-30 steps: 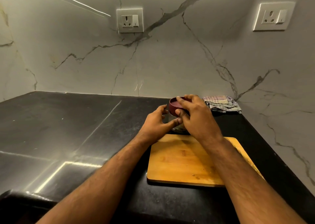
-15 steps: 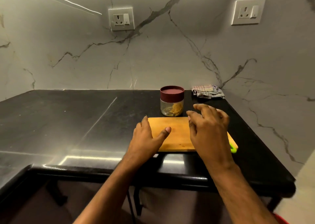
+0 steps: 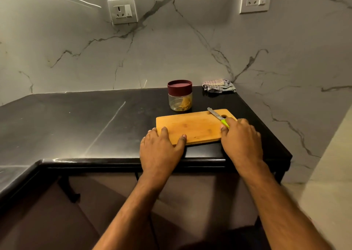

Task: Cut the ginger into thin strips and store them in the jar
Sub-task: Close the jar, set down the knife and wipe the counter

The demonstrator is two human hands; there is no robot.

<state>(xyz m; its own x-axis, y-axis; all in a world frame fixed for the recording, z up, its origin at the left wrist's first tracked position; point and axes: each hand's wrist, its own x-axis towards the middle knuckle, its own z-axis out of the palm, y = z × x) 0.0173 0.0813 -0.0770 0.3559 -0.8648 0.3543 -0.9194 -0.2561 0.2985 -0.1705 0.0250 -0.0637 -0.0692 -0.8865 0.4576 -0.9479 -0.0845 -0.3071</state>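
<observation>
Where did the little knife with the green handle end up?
The small green-handled knife lies on the right end of the wooden cutting board, its blade toward the maroon-lidded glass jar and its handle at the right hand.

A black bench (image 3: 76, 126) fills mid-frame, carrying a wooden cutting board (image 3: 192, 126) at centre right, a maroon-lidded jar (image 3: 180, 95) behind it, and a folded cloth (image 3: 219, 86) upper right.

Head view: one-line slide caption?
Lidded jar of ginger strips behind cutting board; left hand rests on board, right hand at knife.
</observation>
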